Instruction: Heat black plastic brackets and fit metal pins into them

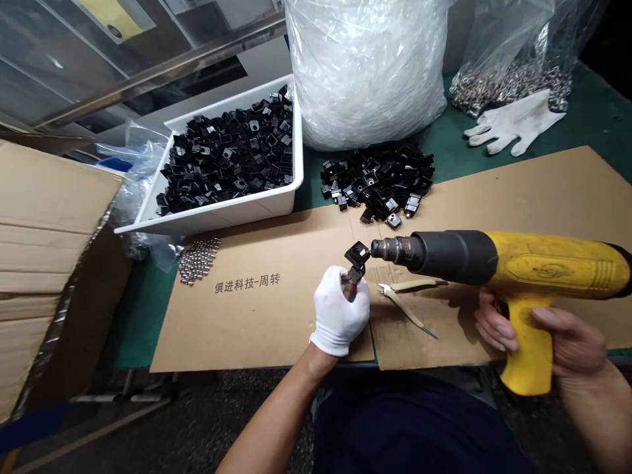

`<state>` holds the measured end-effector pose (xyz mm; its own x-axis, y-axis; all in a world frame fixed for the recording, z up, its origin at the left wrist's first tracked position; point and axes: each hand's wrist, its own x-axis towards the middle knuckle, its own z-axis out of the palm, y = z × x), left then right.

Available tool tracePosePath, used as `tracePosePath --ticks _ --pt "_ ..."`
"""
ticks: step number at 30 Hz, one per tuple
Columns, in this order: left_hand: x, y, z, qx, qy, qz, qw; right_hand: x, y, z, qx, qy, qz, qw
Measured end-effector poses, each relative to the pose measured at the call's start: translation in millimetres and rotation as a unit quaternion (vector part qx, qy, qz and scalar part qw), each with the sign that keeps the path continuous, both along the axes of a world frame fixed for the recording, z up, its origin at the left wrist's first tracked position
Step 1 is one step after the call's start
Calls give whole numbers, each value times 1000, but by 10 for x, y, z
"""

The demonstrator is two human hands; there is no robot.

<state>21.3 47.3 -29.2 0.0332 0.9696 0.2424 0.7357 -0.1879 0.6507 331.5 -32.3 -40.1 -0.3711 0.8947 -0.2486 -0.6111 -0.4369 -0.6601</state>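
Note:
My left hand (340,308), in a white glove, is closed round a pair of pliers (354,282) whose handles show some red. At the jaws of the pliers sits a black plastic part (356,253), tilted, its hollow side showing. My bare right hand (567,336) grips the handle of a yellow heat gun (563,263). The gun's stepped metal nozzle (395,250) points left, with its tip right beside the black part; whether they touch I cannot tell. Below the nozzle lie pliers with cream handles (407,306), spread apart on the cardboard (276,336).
A white bin (232,214) heaped with black parts stands at the back left. Loose black parts (380,181) lie in a pile behind the nozzle. Small metal pieces (199,260) are at left. Behind are a full plastic bag (370,72), a bag of metal parts (513,85) and a white glove (516,122).

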Motion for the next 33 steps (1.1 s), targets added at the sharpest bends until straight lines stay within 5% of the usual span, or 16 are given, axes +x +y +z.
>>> tracePosePath --ticks 17,29,33 --pt "48 -10 -17 17 18 56 998 16 -26 7 -31 -12 -13 999" --pt "27 185 -16 190 82 97 973 -16 -45 -2 -33 -8 -23 999" --pt "43 262 -101 211 83 68 972 -16 -46 -5 -23 15 -18 999"
